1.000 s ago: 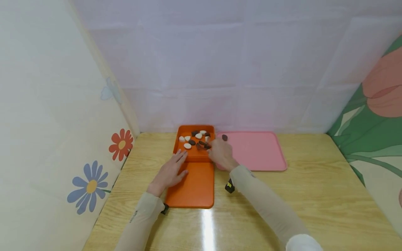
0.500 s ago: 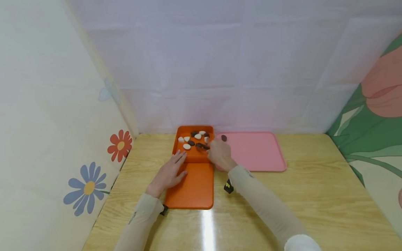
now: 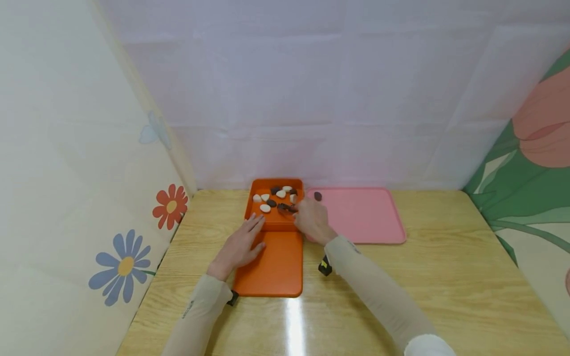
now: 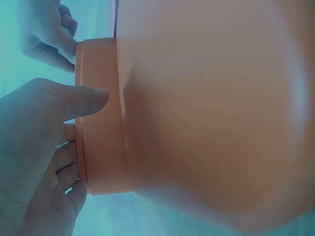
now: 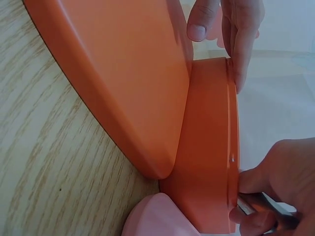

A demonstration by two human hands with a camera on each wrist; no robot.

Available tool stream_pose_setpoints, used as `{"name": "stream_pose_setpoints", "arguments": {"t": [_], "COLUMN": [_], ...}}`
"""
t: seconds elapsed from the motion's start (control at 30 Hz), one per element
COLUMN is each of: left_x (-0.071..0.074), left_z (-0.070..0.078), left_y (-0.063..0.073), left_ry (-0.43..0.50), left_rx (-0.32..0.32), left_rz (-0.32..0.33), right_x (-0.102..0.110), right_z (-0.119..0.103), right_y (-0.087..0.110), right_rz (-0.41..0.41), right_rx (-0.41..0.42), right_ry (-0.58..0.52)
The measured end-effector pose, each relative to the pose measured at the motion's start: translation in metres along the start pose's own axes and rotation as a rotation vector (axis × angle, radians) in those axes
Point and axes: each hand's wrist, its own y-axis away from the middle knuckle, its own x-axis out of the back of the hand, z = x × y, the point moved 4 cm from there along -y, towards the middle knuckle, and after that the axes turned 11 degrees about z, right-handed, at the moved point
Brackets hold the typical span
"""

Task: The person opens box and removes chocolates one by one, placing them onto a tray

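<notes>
In the head view my left hand [image 3: 240,246] rests its straight fingers on the near left rim of an open orange box [image 3: 278,227]. Its thumb lies over the box's front wall [image 4: 101,147] in the left wrist view. My right hand [image 3: 312,217], at the box's right edge, grips slim dark tongs [image 3: 286,207] between thumb and fingers. The tongs [image 5: 256,200] reach over the rim, and their tips are down inside the box. Several white pebbles [image 3: 264,208] and dark pebbles [image 3: 271,203] lie around them. Whether the tips hold a pebble I cannot tell.
A flat orange lid [image 3: 270,267] lies on the wooden table [image 3: 401,287] right in front of the box. To the right is a pink tray [image 3: 360,217] with one dark pebble [image 3: 318,196] at its back left corner. Fabric walls stand behind and on both sides.
The arms of the tongs, spread a second ago, now look closer together inside the box. My hands have otherwise barely moved.
</notes>
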Motion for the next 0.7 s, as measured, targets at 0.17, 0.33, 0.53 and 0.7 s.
{"name": "stream_pose_setpoints", "arguments": {"t": [0.17,0.33,0.53,0.7], "left_x": [0.0007,-0.0002,-0.0006,0.0002], "left_z": [0.0008,-0.0002,-0.0011,-0.0010], "left_y": [-0.0004,-0.0004,0.0001,0.0006], "left_ry": [0.006,0.006,0.003,0.006], "left_rx": [0.006,0.004,0.006,0.003], "left_rz": [-0.006,-0.001,-0.003,0.001], "right_x": [0.0014,0.0027,0.0055,0.0062], "right_z": [0.0006,0.0002,-0.0014,-0.0019], "right_y": [0.0009,0.0002,0.0001,0.0004], "right_rz": [-0.013,-0.023,-0.025,-0.032], "right_rx": [-0.004,-0.010,-0.034,-0.045], "right_ry": [-0.023,-0.008,-0.021,-0.026]}}
